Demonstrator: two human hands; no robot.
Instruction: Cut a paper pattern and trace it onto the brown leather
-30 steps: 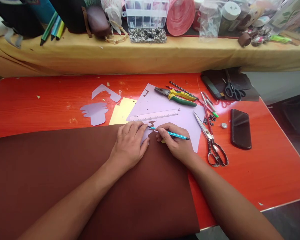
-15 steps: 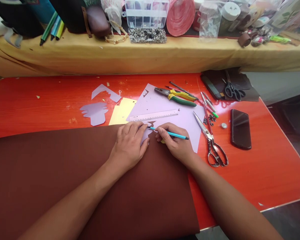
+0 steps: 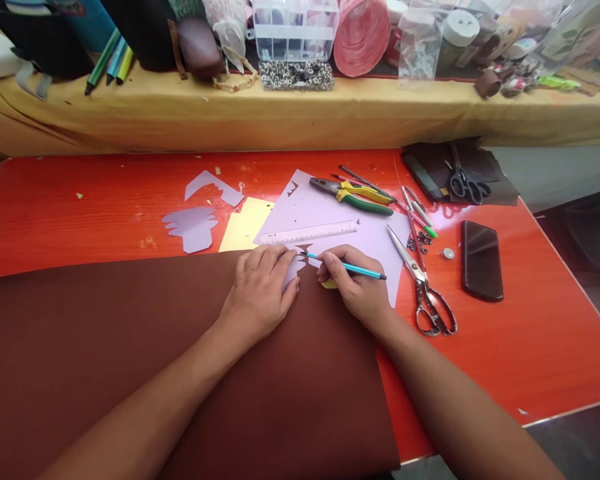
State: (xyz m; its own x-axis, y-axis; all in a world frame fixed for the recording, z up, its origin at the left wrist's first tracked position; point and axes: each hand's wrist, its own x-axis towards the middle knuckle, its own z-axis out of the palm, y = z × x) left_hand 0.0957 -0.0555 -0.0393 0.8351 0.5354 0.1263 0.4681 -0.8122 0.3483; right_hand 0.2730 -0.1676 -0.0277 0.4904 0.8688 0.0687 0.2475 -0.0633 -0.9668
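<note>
My left hand (image 3: 261,283) lies flat with its fingers stretched out, pressing a small lilac paper template (image 3: 293,270) onto a big brown sheet (image 3: 130,320) that looks like leather. Much of the template is hidden beneath that hand. Pinched in my right hand (image 3: 355,283) is a light blue pen (image 3: 363,271), its dark tip at the template's notched right edge. A bit of yellow paper (image 3: 329,284) shows under the right hand. Beyond the hands, a clear ruler (image 3: 310,232) rests on a lilac paper sheet (image 3: 375,233).
Pliers (image 3: 353,195), several pens, metal scissors (image 3: 425,287) and a phone (image 3: 481,260) lie on the red table (image 3: 540,360). Cut lilac paper pieces (image 3: 193,229) are at the left. Black-handled scissors (image 3: 467,183) lie back right. A cloth-covered shelf (image 3: 280,117) holds boxes and jars.
The pen tip has shifted slightly right along the template's notched edge, and my right hand has moved a little right with it. My left hand stays in place.
</note>
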